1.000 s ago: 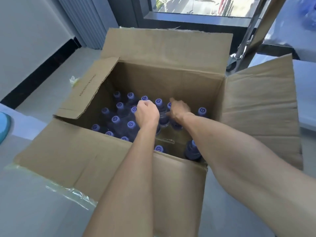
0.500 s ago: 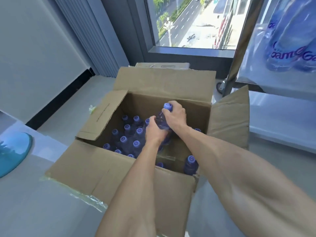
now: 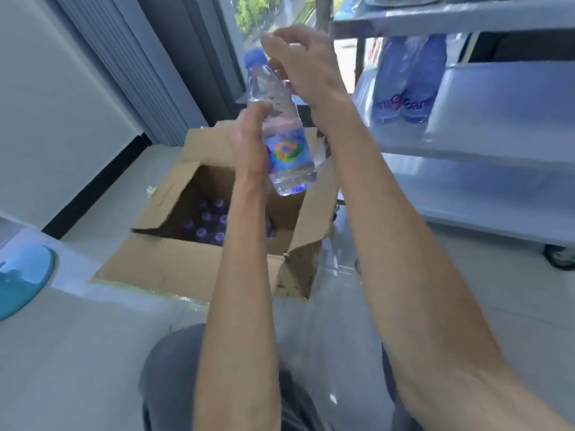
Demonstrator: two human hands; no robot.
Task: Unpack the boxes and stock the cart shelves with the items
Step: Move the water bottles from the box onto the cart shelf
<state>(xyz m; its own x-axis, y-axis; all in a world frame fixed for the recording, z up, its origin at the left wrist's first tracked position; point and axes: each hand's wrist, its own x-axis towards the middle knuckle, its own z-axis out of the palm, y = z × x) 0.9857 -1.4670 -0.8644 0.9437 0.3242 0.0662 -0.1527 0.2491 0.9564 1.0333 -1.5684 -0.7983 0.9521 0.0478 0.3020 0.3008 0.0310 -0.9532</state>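
Note:
A clear water bottle (image 3: 281,126) with a blue cap and a colourful label hangs in the air above the open cardboard box (image 3: 174,265). My left hand (image 3: 252,144) grips its body from the left side. My right hand (image 3: 298,66) pinches its neck near the cap. Several more blue-capped bottles (image 3: 208,225) stand inside the box on the floor. The grey cart (image 3: 485,144) stands to the right, with bottles (image 3: 404,85) on its middle shelf.
A window and grey wall panels are behind the box. A blue round object (image 3: 21,278) lies at the left edge. One cart wheel (image 3: 560,259) rests on the floor at right. My legs show at the bottom of the view.
Both hands have lifted one bottle out of the box and raised it high. The view has swung up and right, bringing the cart shelves into sight.

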